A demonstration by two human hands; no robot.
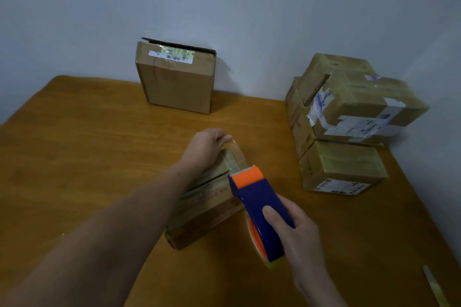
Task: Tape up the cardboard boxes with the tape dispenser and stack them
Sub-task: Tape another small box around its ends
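Brown cardboard box (207,209), long and low, lies in the middle of the wooden table (87,144), with one end pointing toward the grey wall (224,7). The far edge of the table meets that wall. There is lots of bare wood to the left of the long box and some in front of it.

On the right side, a stack of brown boxes (349,119) sits near the table's right edge, well apart from the long box. The top one is turned a bit and has white labels. A square brown box (177,80) stands up on its side against the wall, with a white barcode sticker near its top. All the boxes are closed, so I cannot tell what is inside.

The left hand (205,147) is at the far end of the long box and pinches the end of a strip of clear tape (237,152). The tape runs back to a blue and orange tape dispenser (257,204). The right hand (296,234) grips the dispenser, thumb on top, just beside the box's right side.

A thin pale strip (434,286) lies at the near right corner; I cannot tell what it is.
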